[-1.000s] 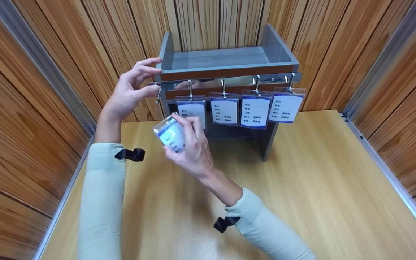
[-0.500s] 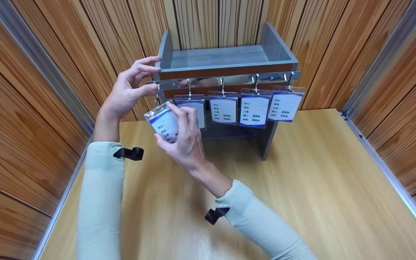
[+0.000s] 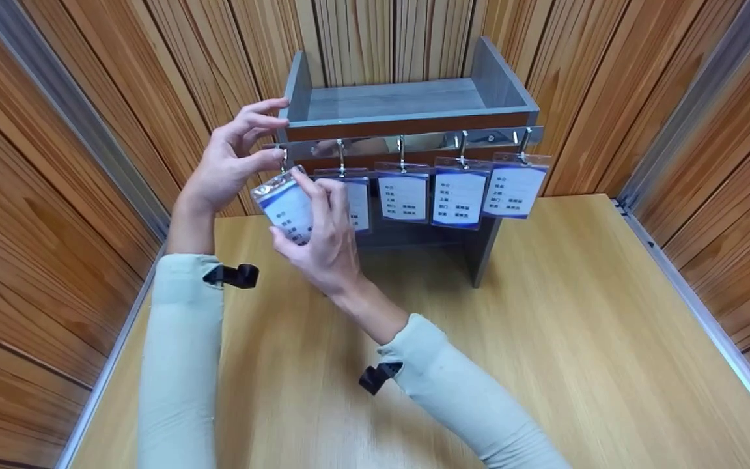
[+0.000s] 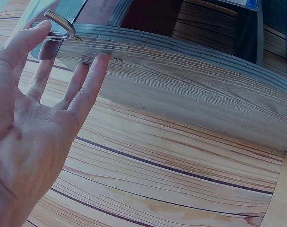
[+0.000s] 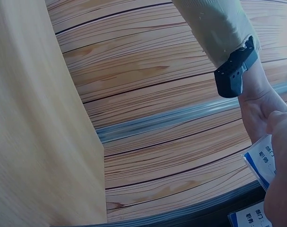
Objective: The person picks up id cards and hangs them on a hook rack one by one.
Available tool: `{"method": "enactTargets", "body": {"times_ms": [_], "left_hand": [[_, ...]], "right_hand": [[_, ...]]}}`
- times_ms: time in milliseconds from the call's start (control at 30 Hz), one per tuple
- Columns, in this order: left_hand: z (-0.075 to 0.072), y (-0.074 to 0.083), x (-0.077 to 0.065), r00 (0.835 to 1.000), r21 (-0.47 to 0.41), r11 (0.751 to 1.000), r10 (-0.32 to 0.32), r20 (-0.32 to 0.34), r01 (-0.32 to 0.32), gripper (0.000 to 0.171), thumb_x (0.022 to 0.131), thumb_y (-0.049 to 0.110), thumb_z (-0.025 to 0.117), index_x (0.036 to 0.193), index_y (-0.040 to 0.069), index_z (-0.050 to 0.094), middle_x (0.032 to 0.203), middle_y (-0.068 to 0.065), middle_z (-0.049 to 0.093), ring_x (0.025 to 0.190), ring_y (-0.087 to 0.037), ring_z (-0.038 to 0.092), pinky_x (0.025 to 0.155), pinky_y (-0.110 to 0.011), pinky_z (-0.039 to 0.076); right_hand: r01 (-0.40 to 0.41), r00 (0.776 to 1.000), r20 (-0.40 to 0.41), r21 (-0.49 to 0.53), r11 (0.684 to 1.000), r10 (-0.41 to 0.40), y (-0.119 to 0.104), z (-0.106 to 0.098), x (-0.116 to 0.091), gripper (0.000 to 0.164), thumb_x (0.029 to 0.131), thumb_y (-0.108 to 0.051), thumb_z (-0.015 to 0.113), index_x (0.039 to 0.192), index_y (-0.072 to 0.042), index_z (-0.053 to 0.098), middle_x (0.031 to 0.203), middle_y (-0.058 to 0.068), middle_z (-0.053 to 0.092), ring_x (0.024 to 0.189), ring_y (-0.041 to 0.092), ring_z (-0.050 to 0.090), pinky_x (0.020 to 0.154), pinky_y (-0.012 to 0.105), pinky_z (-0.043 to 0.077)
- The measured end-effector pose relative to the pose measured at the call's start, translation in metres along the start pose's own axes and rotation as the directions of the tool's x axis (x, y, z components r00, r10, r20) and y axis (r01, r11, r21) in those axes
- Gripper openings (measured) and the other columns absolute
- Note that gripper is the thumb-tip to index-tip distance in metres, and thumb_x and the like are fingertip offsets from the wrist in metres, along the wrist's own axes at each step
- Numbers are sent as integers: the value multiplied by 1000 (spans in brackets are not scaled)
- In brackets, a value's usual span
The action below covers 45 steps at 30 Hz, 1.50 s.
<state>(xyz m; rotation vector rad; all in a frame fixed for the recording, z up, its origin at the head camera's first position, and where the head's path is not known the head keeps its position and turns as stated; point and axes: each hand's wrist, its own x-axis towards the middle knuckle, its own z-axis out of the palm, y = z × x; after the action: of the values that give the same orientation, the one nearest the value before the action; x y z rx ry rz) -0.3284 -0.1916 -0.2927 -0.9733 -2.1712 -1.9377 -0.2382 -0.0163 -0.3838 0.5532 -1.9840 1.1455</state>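
A clear badge holder (image 3: 289, 210) with a white-and-blue card sits in my right hand (image 3: 331, 244), pinched between thumb and fingers. It tilts, its top edge just below the leftmost metal hook (image 4: 60, 24). My left hand (image 3: 232, 159) has its thumb at that hook, while its extended fingers touch the side panel (image 4: 148, 80) of the grey shelf. Several similar badge holders (image 3: 404, 195) hang from hooks along the shiny metal strip (image 3: 437, 142); my right hand partly covers the nearest one. In the right wrist view, the held badge holder (image 5: 262, 163) shows only in part.
The grey shelf (image 3: 414, 117) stands on the wooden tabletop (image 3: 577, 339) close to the plank-patterned back wall (image 3: 375, 39). Matching walls rise on the left and right, with metal rails along their lower edges. A black band (image 5: 235, 71) hangs at the left sleeve cuff.
My right hand has carried the badge holder up and to the left, from below the strip to the leftmost hook. The left hand has stayed at the shelf's left side.
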Motion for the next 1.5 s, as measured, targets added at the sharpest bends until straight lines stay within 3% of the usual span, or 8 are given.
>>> {"method": "enactTargets", "body": {"times_ms": [800,1033,1500], "left_hand": [[-1,1,0,1000,-7,1000,3,-7,-3,39,103,-5,68,137,14,75,175,1,49,162,-35,48,110,-37,63],[0,1,0,1000,-18,1000,14,1,-14,38,103,-5,68,136,11,76,173,0,50,159,-34,49,109,-35,63],[0,0,0,1000,-11,1000,8,2,-8,38,104,-4,67,136,13,76,175,-1,48,161,-34,48,110,-35,62]], "right_hand": [[-34,999,16,-23,999,34,-1,4,3,83,93,-26,92,163,-5,54,144,17,52,131,29,60,112,31,59],[-40,999,12,-31,999,41,-2,5,3,83,90,-24,94,162,-4,56,141,17,52,126,30,60,104,32,59],[-92,995,37,-7,996,93,-4,7,3,83,92,-24,93,163,-6,55,143,17,51,129,29,60,111,32,60]]}}
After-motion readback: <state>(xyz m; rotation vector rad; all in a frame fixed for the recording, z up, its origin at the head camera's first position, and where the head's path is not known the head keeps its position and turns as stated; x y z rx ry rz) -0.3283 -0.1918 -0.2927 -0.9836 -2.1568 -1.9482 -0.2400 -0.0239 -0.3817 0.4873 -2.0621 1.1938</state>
